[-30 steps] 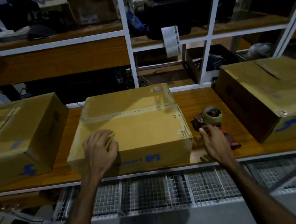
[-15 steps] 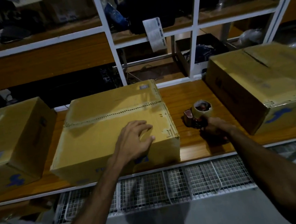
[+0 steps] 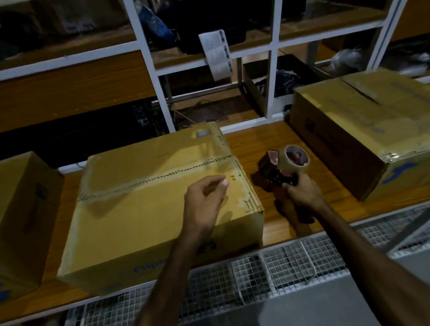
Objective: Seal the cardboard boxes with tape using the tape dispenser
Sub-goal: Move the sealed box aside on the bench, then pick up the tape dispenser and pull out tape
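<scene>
Right hand point(image 3: 302, 194) now clamped round dispenser point(image 3: 286, 167), no longer just reaching. Left hand point(image 3: 206, 205) slid rightward across middle box point(image 3: 160, 202), fingers loosely curled, holding nothing. Taping probably next.

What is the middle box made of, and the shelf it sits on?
The middle box looks like brown cardboard, matte, with frayed, peeling edges at its right corner. The shelf under it looks like wood or a wood-look board: orange-brown, streaky grain and a slight shine. Which of the two, the picture cannot settle.
</scene>
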The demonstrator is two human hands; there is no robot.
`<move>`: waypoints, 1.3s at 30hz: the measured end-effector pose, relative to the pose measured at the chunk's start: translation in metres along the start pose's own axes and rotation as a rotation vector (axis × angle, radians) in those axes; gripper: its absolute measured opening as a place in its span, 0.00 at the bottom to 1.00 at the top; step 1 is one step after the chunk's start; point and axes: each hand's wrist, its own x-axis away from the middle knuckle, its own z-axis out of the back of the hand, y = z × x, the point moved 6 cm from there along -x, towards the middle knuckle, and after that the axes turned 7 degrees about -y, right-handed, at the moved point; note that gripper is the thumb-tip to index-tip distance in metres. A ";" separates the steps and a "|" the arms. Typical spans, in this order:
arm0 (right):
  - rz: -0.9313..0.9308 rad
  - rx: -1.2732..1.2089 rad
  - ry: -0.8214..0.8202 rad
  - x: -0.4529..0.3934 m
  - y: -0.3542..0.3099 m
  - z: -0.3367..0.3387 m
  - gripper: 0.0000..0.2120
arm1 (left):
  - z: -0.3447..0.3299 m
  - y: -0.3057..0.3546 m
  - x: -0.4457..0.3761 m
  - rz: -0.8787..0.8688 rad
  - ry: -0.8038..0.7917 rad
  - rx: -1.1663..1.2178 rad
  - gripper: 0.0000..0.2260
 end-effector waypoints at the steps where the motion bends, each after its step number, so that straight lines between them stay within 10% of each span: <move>1: 0.034 -0.018 0.059 0.009 -0.012 0.004 0.19 | 0.000 0.001 -0.004 0.002 0.009 0.050 0.09; 17: 0.459 0.046 0.432 0.127 -0.222 -0.032 0.16 | 0.057 0.017 -0.022 0.411 -0.014 0.684 0.26; 30: 0.562 -0.005 0.427 0.152 -0.285 -0.091 0.16 | 0.113 0.008 -0.007 0.273 -0.096 0.880 0.26; 39: 0.566 -0.058 0.439 0.153 -0.295 -0.093 0.17 | 0.120 0.001 0.006 0.113 -0.215 1.096 0.09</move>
